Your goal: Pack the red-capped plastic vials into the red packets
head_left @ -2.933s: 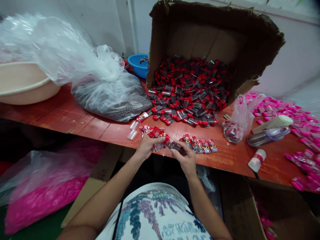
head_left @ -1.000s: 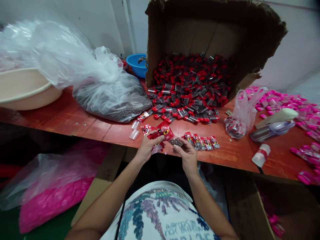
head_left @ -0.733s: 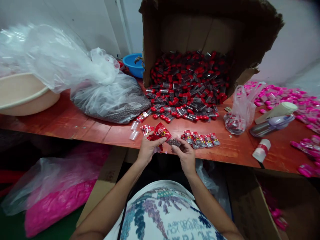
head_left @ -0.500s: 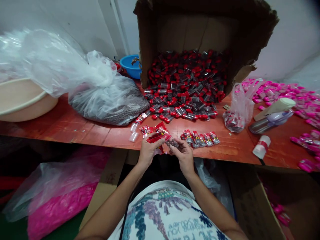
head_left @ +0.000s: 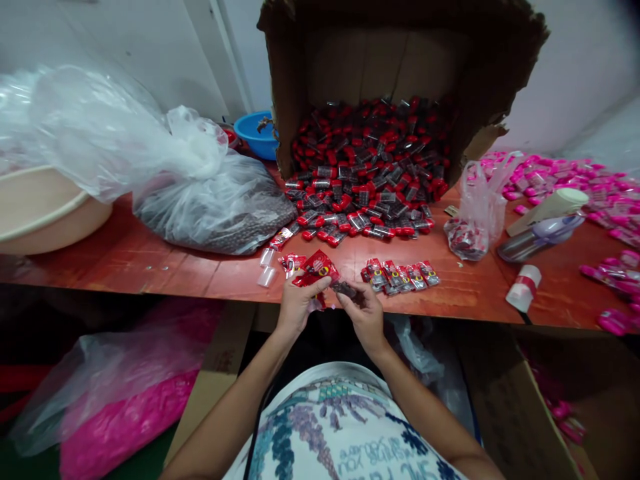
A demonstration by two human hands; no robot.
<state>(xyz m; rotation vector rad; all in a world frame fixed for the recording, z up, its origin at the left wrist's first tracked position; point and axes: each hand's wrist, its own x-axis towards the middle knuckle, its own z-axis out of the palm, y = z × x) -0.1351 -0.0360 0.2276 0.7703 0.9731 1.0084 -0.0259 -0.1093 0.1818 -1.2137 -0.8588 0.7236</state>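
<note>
My left hand (head_left: 295, 308) is closed on a red printed packet (head_left: 317, 266), with more red wrapping bunched under the fingers. A small dark, bumpy piece (head_left: 344, 288) sits pinched between the thumb and fingers of my right hand (head_left: 369, 316), its near end at the packet's lower right edge. Whether it is inside the packet I cannot tell. Right of my hands lies a row of filled red packets (head_left: 395, 275). Just left of them are more red packets (head_left: 291, 264) and two small clear plastic sleeves (head_left: 267, 276).
A torn cardboard box (head_left: 285, 87) on its side spills red-capped dark containers (head_left: 360, 193) onto the red table (head_left: 210, 277). A clear sack of dark beads (head_left: 215, 207) and a cream basin (head_left: 55, 213) stand left. Right are a knotted bag (head_left: 470, 233), bottles (head_left: 543, 237) and pink pieces (head_left: 565, 180).
The dark piece in my right hand has tilted and come slightly nearer the red packet. The packet in my left hand has turned a little. The view has shifted slightly.
</note>
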